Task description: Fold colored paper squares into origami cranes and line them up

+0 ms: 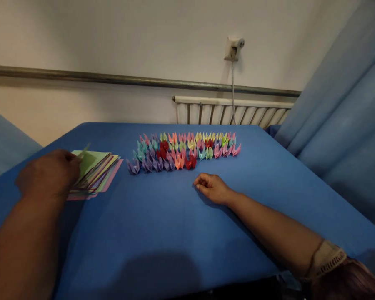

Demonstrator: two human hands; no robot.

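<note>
At the left, my left hand (50,171) is closed in a pinch on the edge of a green sheet of paper (85,150), lifted at one corner above the pile. Under it lies a stack of coloured paper (104,173), its sheets loosely fanned out in green, yellow, purple and pink. My right hand (213,187) rests on the table with its fingers curled, and nothing shows in them. Just beyond that hand stand several rows of small folded paper cranes (178,159) in purple, turquoise, red, pink, orange and yellow.
A blue cloth covers the table (162,212). Behind it are a wall rail (118,79), a white radiator (212,110) and a socket (233,49) with a plug and hanging cord. Blue curtains (337,112) hang close to the right edge.
</note>
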